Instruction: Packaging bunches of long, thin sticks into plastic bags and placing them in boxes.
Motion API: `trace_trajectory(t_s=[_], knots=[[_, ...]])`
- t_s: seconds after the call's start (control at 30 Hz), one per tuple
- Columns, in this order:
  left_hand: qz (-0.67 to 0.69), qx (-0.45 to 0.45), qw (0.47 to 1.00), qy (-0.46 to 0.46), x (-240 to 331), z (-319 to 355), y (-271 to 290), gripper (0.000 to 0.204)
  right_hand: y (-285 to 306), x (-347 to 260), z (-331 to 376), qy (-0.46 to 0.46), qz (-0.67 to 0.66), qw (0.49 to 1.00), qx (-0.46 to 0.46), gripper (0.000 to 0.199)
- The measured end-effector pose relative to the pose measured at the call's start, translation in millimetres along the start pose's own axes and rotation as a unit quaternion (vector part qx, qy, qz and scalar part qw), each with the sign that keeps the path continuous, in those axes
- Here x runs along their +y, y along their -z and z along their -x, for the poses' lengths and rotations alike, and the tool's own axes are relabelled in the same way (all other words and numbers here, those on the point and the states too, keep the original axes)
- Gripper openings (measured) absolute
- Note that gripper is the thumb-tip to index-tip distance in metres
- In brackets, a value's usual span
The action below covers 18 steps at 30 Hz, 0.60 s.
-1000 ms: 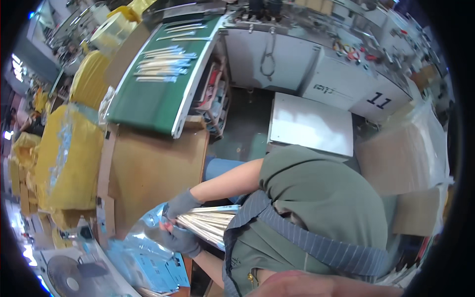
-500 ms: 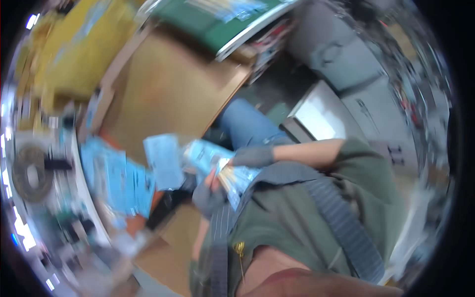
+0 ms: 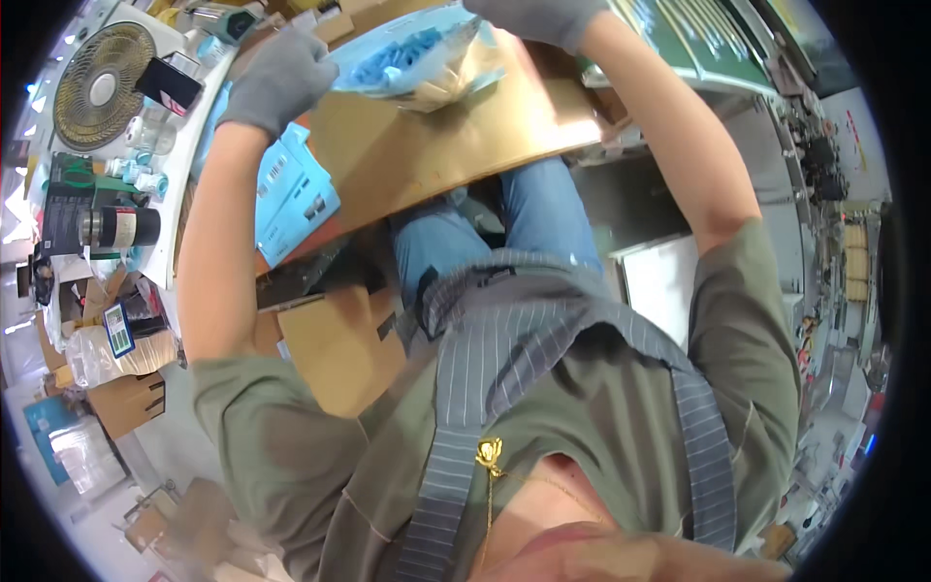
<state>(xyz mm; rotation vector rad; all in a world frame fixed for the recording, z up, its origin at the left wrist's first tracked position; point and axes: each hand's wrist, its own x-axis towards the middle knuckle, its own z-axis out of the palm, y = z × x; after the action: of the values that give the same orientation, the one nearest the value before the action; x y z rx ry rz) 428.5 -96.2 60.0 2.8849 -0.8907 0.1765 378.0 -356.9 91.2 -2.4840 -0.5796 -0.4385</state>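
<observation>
Both arms reach forward over the brown tabletop [image 3: 407, 145], with grey gloves on my hands. A clear plastic bag with a light blue print [image 3: 412, 63] is stretched between them. Inside it I see crumpled blue pieces and, lower down, tan ones whose kind I cannot make out. My left hand [image 3: 279, 80] is closed at the bag's left edge. At its upper right corner my right hand [image 3: 543, 15] grips it, partly cut off by the picture's top. Flat light blue printed packages [image 3: 291, 199] lie under and beside my left forearm.
On a white side table at the left are a round fan [image 3: 102, 87], a phone [image 3: 169, 85], small bottles and a black cylinder [image 3: 124, 228]. A green board [image 3: 698, 39] with thin pale sticks stands at the far right. An open cardboard box [image 3: 335, 349] sits below the tabletop.
My hands have moved forward and apart, away from my chest. The bag, earlier bunched close to my body, is now spread between them over the tabletop. The whole view has turned.
</observation>
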Motion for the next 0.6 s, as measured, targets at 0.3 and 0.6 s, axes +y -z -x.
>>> trace_trajectory(t_s=[0.3, 0.6], knots=[[0.241, -0.073, 0.956, 0.149, 4.6, -11.4, 13.2, 0.026, -31.0, 53.9, -37.5, -0.025, -0.007, 1.000, -0.009, 0.015], [0.364, -0.005, 0.924, 0.118, -25.8, 11.6, 9.6, 0.032, -44.1, 60.4, -43.1, 0.072, -0.217, 0.972, 0.052, 0.013]])
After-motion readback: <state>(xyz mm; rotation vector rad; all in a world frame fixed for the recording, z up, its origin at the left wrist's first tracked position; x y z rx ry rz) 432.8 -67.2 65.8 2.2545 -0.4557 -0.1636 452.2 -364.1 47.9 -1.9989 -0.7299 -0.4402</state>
